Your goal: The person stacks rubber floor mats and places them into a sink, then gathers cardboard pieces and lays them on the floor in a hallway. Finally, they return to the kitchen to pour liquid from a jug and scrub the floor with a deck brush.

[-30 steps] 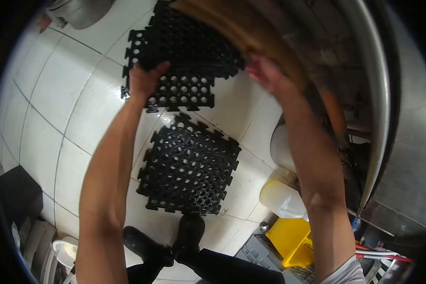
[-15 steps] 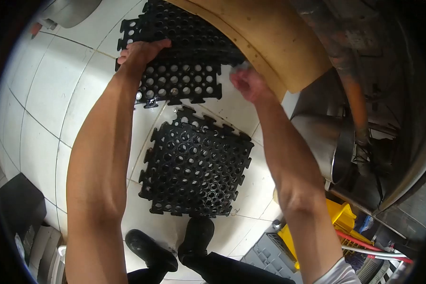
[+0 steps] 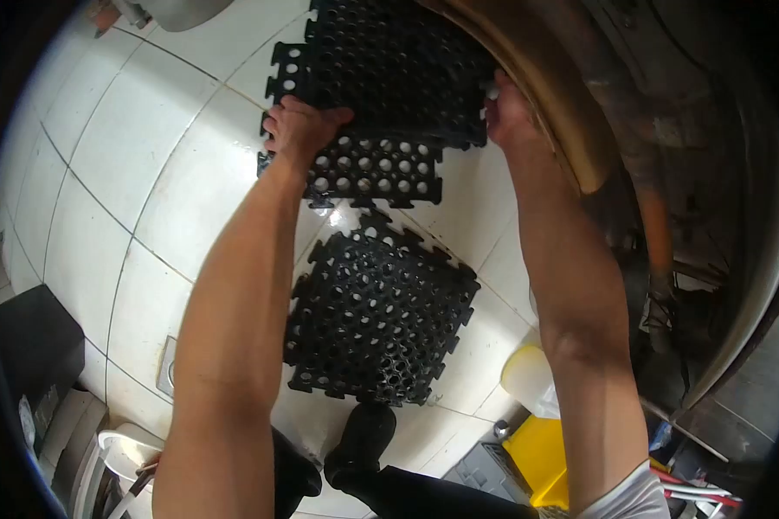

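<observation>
Black perforated rubber mats with interlocking edges lie on white floor tiles. My left hand (image 3: 303, 128) is at the left side of the upper mat (image 3: 398, 73), its thumb over the mat and its fingers bent at the edge. At that mat's right edge is my right hand (image 3: 511, 112), fingers curled on it and partly hidden beside a brown curved panel (image 3: 545, 78). Under the upper mat, a lower mat (image 3: 372, 169) shows its holes along the front and left. Nearer my feet, another mat stack (image 3: 381, 311) lies turned at an angle, touched by neither hand.
Black shoes (image 3: 363, 437) stand just below the near mats. At lower right are a yellow plastic item (image 3: 537, 454) and a pale round container (image 3: 528, 381). A black box (image 3: 39, 346) and a white bucket (image 3: 130, 450) are at lower left. Metal equipment and an orange-brown pipe (image 3: 656, 229) line the right.
My right hand has moved up and right onto the upper mat's edge. The upper mat lies squarer over the lower one. The view has shifted, and the brown panel appears narrower.
</observation>
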Motion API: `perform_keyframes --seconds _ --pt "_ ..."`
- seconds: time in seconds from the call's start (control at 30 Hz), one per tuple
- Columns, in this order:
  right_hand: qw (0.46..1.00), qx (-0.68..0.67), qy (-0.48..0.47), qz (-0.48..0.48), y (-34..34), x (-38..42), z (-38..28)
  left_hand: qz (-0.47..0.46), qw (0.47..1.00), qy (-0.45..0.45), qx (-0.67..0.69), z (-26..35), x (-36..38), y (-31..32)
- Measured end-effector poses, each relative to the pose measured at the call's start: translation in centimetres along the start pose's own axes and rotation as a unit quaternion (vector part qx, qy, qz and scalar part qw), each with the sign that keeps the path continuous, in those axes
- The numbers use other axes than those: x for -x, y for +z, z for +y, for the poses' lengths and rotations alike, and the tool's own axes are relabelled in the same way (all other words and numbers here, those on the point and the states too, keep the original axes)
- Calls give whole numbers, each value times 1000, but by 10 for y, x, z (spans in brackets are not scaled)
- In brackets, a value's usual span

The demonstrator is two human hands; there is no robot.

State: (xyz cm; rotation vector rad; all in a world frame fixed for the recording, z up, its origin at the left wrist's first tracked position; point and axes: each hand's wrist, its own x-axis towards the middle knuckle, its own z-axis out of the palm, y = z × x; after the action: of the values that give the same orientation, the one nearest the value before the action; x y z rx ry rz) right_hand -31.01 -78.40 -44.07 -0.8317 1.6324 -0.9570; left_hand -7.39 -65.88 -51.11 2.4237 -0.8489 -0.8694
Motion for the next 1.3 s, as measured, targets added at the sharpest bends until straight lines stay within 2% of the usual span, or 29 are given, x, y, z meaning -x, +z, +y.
perform_keyframes --seconds 0.03,0.1,0.2,0.23,0.3,0.43,0.47,0.5,0.53,0.57,0.6,0.63,0.7,0.73,0.8,0.87,1.03,1.1,1.13,1.17,1.2,1.23,1.3 --pt "1000 -3 0 -5 8 -9 4 -5 1000 4 3 0 2 -2" --pt "989 -126 76 -24 26 -21 13 8 1000 6 12 0 4 -6" --pt "976 -172 133 -34 37 -26 25 1 1000 -12 15 -1 11 -6" --pt "975 -174 135 -39 38 -37 36 6 1000 -14 12 -3 15 -4" --pt "959 -268 85 -38 42 -59 53 32 999 -12 5 -6 21 -4" --pt "940 -330 43 -73 36 -63 46 24 999 -35 -5 -13 28 -12" --pt "935 -328 122 -57 36 -61 36 30 999 -33 -2 -15 26 -18" --pt "924 -325 200 -40 36 -54 25 -3 999 -50 1 -18 28 -25" --pt "921 -330 201 -40 41 -40 18 -40 997 -67 0 -22 32 -29" --pt "925 -335 181 6 52 -20 15 -39 997 -63 -8 -25 38 -28" --pt "926 -339 160 47 61 -17 15 -19 998 -56 -11 -26 43 -29" --pt "924 -344 160 43 67 -16 11 1 999 -50 -12 -26 44 -30" --pt "956 -279 78 -56 63 -16 18 -7 998 -58 -5 -30 45 -26" --pt "958 -271 83 -51 53 -16 26 0 999 -42 1 -35 45 -23" --pt "966 -200 54 -154 34 -20 26 12 999 -28 15 -39 44 -25" --pt "957 -235 64 -157 19 -3 13 -57 998 -25 1 -43 39 -39" --pt "942 -285 42 -173 -29 26 -3 -50 997 -40 -40 -29 29 -30" --pt "953 -179 35 -242 -53 30 2 -55 995 -84 -5 -26 29 -31" --pt "955 -179 36 -234 -57 31 9 -83 994 -76 -9 -37 2 -16" --pt "970 -117 46 -209 -56 32 15 -181 968 -11 171 -55 -14 -15" --pt "980 -56 57 -183 -54 32 22 -271 927 -23 258 -54 -1 -33" --pt "980 -60 57 -181 -50 26 34 -351 872 -35 339 -53 10 -57" --pt "993 62 -37 -95 -37 8 62 -353 882 -33 310 -76 -10 -72"
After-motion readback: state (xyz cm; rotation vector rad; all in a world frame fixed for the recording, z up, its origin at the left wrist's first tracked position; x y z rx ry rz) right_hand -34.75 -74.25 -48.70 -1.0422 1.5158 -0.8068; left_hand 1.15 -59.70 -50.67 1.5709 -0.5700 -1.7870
